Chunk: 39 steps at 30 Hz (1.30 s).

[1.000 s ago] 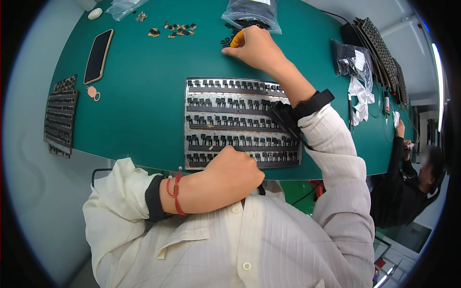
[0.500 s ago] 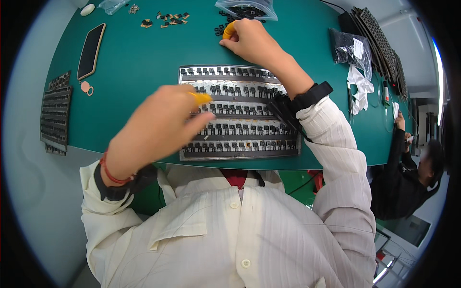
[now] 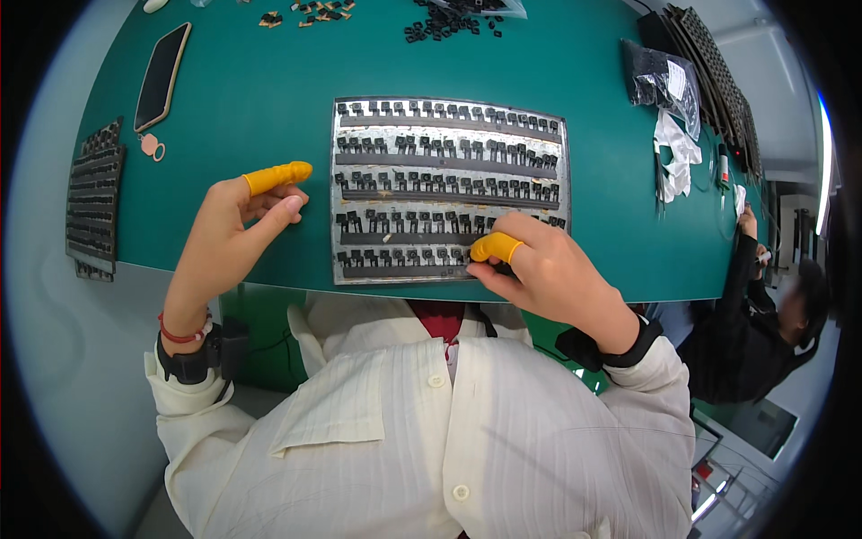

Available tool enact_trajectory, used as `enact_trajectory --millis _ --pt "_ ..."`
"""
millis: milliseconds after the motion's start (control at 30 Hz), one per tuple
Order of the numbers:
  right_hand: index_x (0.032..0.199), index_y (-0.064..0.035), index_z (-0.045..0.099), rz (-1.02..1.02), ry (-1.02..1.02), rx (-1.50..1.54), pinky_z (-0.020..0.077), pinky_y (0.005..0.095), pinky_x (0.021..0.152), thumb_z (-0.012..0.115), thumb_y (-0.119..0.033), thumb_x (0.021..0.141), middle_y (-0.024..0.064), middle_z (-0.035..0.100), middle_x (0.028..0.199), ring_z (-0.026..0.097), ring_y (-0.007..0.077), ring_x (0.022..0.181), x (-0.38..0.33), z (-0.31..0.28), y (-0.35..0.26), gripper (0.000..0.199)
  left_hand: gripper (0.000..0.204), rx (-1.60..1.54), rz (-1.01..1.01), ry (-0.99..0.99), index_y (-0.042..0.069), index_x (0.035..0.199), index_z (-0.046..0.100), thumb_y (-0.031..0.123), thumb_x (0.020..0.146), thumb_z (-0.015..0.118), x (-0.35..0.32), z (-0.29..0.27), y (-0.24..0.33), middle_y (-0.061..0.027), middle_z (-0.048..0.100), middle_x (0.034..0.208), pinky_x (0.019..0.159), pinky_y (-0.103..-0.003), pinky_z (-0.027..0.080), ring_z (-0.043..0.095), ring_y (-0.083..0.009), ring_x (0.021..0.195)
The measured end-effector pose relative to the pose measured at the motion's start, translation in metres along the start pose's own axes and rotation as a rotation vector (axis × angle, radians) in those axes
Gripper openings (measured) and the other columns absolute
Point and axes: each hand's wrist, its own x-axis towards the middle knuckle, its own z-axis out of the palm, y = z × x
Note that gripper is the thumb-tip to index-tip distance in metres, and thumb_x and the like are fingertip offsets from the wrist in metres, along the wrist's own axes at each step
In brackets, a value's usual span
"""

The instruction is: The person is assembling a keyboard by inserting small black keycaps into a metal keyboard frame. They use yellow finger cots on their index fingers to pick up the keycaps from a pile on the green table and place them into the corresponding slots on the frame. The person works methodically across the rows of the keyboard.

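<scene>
A metal tray (image 3: 431, 163) lies on the table in front of me, with rows of small black square parts and dark strips between the rows. My right hand (image 3: 552, 274) is over the tray's lower right, its index finger in a yellow finger cot. Thumb and index press together at the nearest row; whatever is between them is hidden. Left of the tray, my left hand (image 3: 229, 229) hovers over the table, touching nothing I can see. Its index finger, also in a yellow cot, stretches out, the thumb apart and the other fingers loosely curled.
Loose black parts (image 3: 440, 24) lie by a clear bag (image 3: 503, 9) at the far edge, near small black-and-tan pieces (image 3: 323, 12). A phone (image 3: 162, 76) and stacked trays (image 3: 94, 202) are left. Right are a black-filled bag (image 3: 660, 76), white tissue (image 3: 678, 153) and a co-worker (image 3: 763, 332).
My right hand has come back from the pile of black parts to the tray's nearest row. The left hand has moved left, off the tray. The whole view has shifted slightly.
</scene>
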Motion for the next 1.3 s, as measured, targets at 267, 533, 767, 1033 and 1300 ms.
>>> enact_trajectory --millis 267,533,767,1033,1300 --pt "0.076 -0.0012 0.067 0.018 0.133 -0.135 0.0515 0.0383 0.057 0.073 -0.018 0.083 0.0098 0.058 0.075 0.061 0.0261 0.068 -0.006 0.019 -0.005 0.019 0.033 -0.01 -0.001 0.066 -0.007 0.124 0.061 0.01 0.096 0.059 -0.01 0.003 -0.002 -0.0093 0.07 0.099 0.079 -0.026 0.051 0.063 -0.0111 0.083" --pt "0.057 -0.0054 0.061 -0.03 -0.116 -0.301 0.046 0.0381 0.049 0.064 -0.031 0.091 0.0107 0.057 0.06 0.06 0.0268 0.056 -0.001 0.018 -0.031 0.042 0.042 -0.26 -0.032 -0.04 -0.009 0.132 0.052 0.022 0.106 0.041 -0.025 0.005 -0.013 -0.0189 0.065 0.119 0.088 -0.029 0.052 0.065 -0.0206 0.104" --pt "0.065 -0.0038 0.064 0.053 -0.282 -0.2 0.0477 0.041 0.052 0.063 -0.027 0.091 0.0135 0.059 0.063 0.062 0.0314 0.057 0.007 0.0 -0.03 0.035 0.051 -0.615 -0.101 -0.119 -0.007 0.143 0.039 0.03 0.108 0.037 -0.02 0.01 -0.021 -0.0228 0.052 0.138 0.097 -0.031 0.049 0.056 -0.0272 0.125" --pt "0.11 0.0045 0.067 0.389 0.248 0.038 0.0504 0.0383 0.069 0.068 -0.016 0.088 0.0174 0.066 0.091 0.066 0.0317 0.081 -0.04 -0.025 0.007 0.029 0.061 -0.849 -0.172 -0.169 -0.003 0.148 0.031 0.043 0.107 0.03 -0.035 0.013 -0.017 -0.0217 0.038 0.151 0.105 -0.041 0.043 0.039 -0.0298 0.14" --pt "0.135 0.0009 0.053 0.441 0.471 0.041 0.0386 0.0455 0.108 0.072 -0.019 0.085 0.0225 0.057 0.132 0.056 0.0412 0.121 -0.09 0.018 0.029 0.057 0.062 -0.956 -0.289 -0.138 0.001 0.149 0.031 0.046 0.106 0.031 -0.04 0.02 0.005 -0.0188 0.037 0.152 0.105 -0.047 0.042 0.034 -0.0263 0.142"
